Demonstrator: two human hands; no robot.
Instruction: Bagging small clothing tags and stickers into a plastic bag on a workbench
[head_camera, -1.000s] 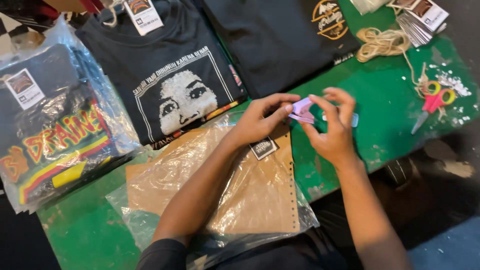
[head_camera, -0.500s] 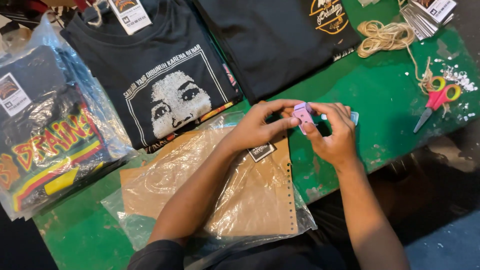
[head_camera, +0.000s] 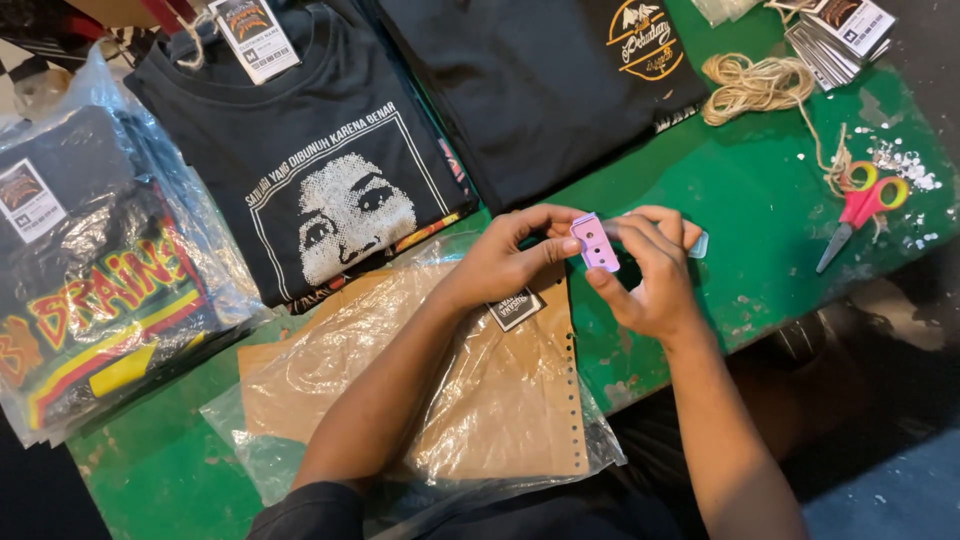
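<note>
Green table (head_camera: 770, 200), paint worn and chipped toward the near edge, dark floor past it on the right. Far left corner: bagged shirts (head_camera: 90, 270) in clear plastic, bright red/yellow print, paper tag on top. Next to them along the far edge, a black tee (head_camera: 300, 130) w/ a white dotted print and a hang tag at the collar; a second black tee (head_camera: 530, 90) beside it, small orange/white logo. Far right corner: stack of tags (head_camera: 840, 35), loose coil of twine (head_camera: 750, 85) just beside. Right edge: scissors (head_camera: 860, 210), pink/yellow handles, touching the twine's trailing end; white paper specks (head_camera: 905, 165) scattered near them. Near edge, centre: brown card (head_camera: 500, 390) w/ a row of punched holes on its right side, lying in a crinkled clear bag (head_camera: 290, 400); small black label (head_camera: 515, 308) on it.

Punch (head_camera: 595, 243): small, pink, flat rectangular face w/ two dark holes, tilted. Held in the air over the table, just past the card's far right corner. Left hand (head_camera: 510, 255) pinches its left side, thumb + forefinger. Right hand (head_camera: 650, 270) closed round its right side, thumb underneath, fingers over the top. Pale bit (head_camera: 699, 245) sticks out behind the right fingers, can't tell what.
</note>
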